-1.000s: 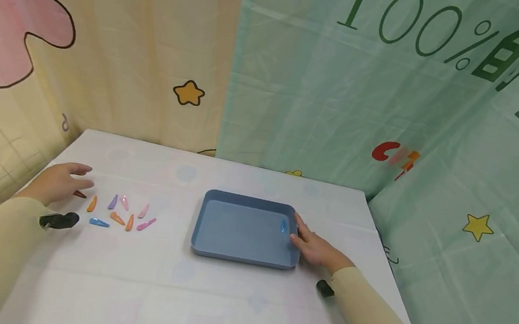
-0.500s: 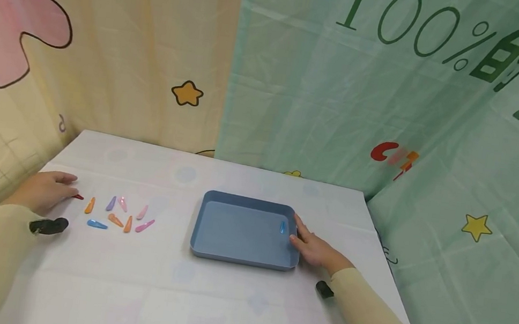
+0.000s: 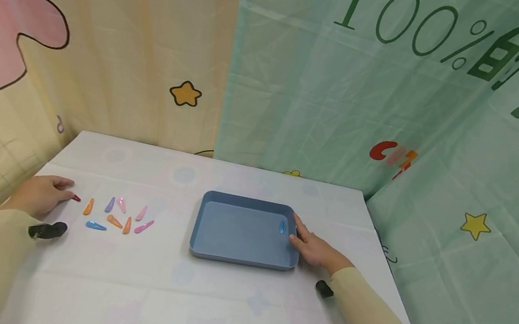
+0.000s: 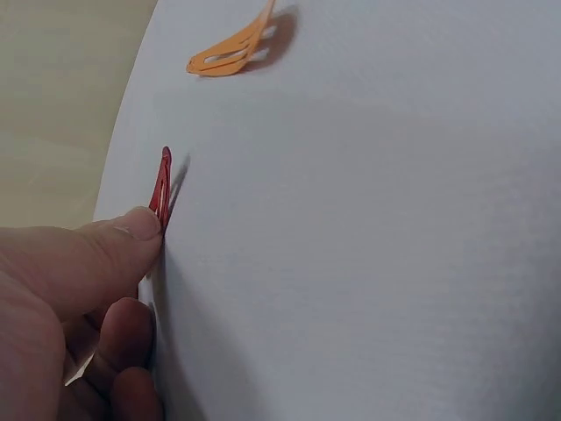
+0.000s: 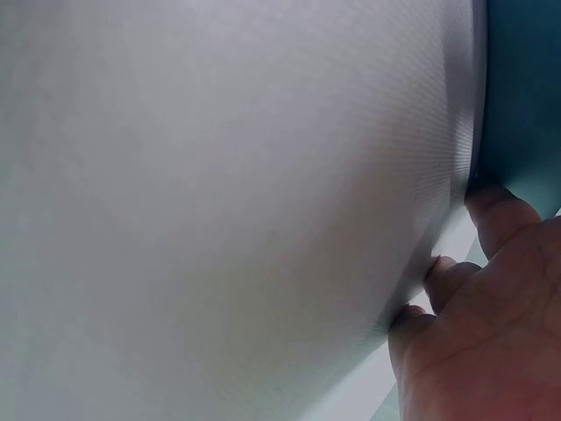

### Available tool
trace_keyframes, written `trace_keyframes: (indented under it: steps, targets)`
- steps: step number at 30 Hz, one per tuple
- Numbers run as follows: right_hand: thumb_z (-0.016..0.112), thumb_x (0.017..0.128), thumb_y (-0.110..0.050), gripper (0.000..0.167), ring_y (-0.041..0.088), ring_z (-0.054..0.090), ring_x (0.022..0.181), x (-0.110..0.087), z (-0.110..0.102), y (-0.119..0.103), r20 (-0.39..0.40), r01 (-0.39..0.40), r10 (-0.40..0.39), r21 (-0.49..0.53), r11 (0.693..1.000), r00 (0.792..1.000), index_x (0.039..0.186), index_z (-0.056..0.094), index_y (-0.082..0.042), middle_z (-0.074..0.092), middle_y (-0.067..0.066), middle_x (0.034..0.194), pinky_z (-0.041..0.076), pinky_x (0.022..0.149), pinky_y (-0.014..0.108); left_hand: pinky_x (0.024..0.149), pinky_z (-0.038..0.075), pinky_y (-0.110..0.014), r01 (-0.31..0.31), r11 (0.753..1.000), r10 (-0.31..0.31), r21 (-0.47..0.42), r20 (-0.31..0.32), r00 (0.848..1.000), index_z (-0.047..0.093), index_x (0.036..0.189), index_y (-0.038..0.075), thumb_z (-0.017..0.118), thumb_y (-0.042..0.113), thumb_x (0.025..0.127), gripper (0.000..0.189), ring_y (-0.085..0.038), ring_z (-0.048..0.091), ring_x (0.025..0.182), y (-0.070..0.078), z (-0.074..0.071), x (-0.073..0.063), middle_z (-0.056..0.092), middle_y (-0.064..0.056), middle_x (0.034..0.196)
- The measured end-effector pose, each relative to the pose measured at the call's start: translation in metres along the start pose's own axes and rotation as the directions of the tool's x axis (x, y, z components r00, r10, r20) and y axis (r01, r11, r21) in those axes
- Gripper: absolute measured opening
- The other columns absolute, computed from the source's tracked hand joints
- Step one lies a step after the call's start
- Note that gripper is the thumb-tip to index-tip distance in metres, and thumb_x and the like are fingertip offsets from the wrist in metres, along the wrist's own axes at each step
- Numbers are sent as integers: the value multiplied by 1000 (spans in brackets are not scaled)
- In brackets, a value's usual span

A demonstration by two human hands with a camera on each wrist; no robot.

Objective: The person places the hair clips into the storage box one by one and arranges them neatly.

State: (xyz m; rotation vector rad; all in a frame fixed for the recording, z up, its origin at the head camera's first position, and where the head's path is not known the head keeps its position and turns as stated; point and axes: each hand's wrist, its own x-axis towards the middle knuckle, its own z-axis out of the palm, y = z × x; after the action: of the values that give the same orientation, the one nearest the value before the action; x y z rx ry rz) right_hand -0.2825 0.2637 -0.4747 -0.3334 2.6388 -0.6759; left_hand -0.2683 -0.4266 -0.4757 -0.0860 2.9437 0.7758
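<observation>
At the table's left side, my left hand pinches a red hair clip between thumb and fingers. The left wrist view shows this red clip jutting past the thumb, close to the white tabletop. An orange hair clip lies just to the right of that hand. My right hand rests against the right edge of a blue-grey tray, its fingers fairly straight. In the right wrist view its fingertips touch the table and the tray's side. Inside the tray, near that edge, lies one blue hair clip.
Between left hand and tray lie several more clips: a purple one, a blue one, orange ones and pink ones. Printed curtains stand behind and beside the white table.
My left hand has come down and left onto the red hair clip, from spread fingers above it to a pinch. My right hand and the tray stay where they were.
</observation>
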Motion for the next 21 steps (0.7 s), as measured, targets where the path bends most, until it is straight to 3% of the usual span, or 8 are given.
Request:
trace_keyframes:
  steps: [11, 21]
  targets:
    - [35, 114, -46, 71, 51, 12, 160, 1, 1, 1, -4, -2, 2, 8, 1000, 1000, 171, -4, -25, 8, 12, 177, 10, 129, 65, 90, 43, -61, -10, 1000, 10, -10, -6, 1000, 65, 132, -7, 61, 22, 103, 41, -53, 55, 112, 1, 1, -1, 55, -41, 137]
    - [35, 114, -45, 72, 50, 12, 160, 2, 0, 1, 8, 4, -4, 4, 1000, 1000, 170, -5, -23, 6, 13, 177, 10, 129, 65, 94, 43, -66, -52, 999, 52, 16, -15, 999, 65, 133, -6, 65, 28, 102, 46, -58, 52, 121, -5, 3, 1, 60, -38, 135]
